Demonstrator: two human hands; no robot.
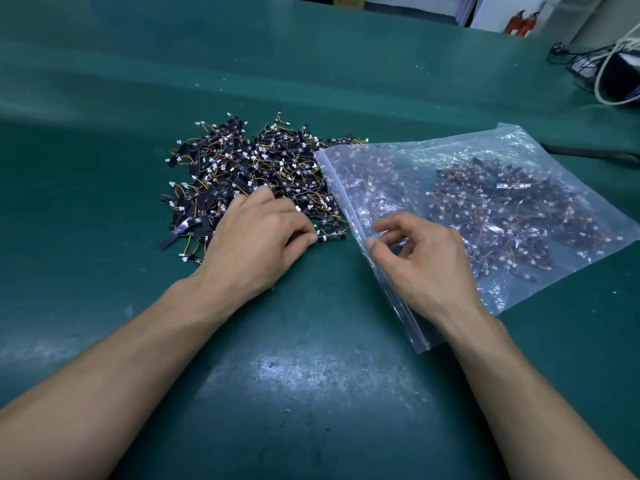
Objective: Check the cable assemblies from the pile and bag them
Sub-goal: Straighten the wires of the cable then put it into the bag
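head view: a pile of cable assemblies [252, 171] lies on the green table [311, 393], its right edge touching the mouth of a clear zip bag [519, 168] that already holds a good share of them; the left hand [256, 244] rests on the near edge of the pile, thumb and forefinger pinched on one small assembly [330, 236] at the pile's near right corner; the right hand [426, 268] lies on the bag's zip edge, fingers curled, seemingly nipping the plastic to part the mouth — though i cannot tell whether the film is truly gripped; the step in hand looks like picking one piece for checking; next it wants lifting clear of the tangle, a look at wires and plug, then slipping into the opened bag — the wires may snag neighbours.
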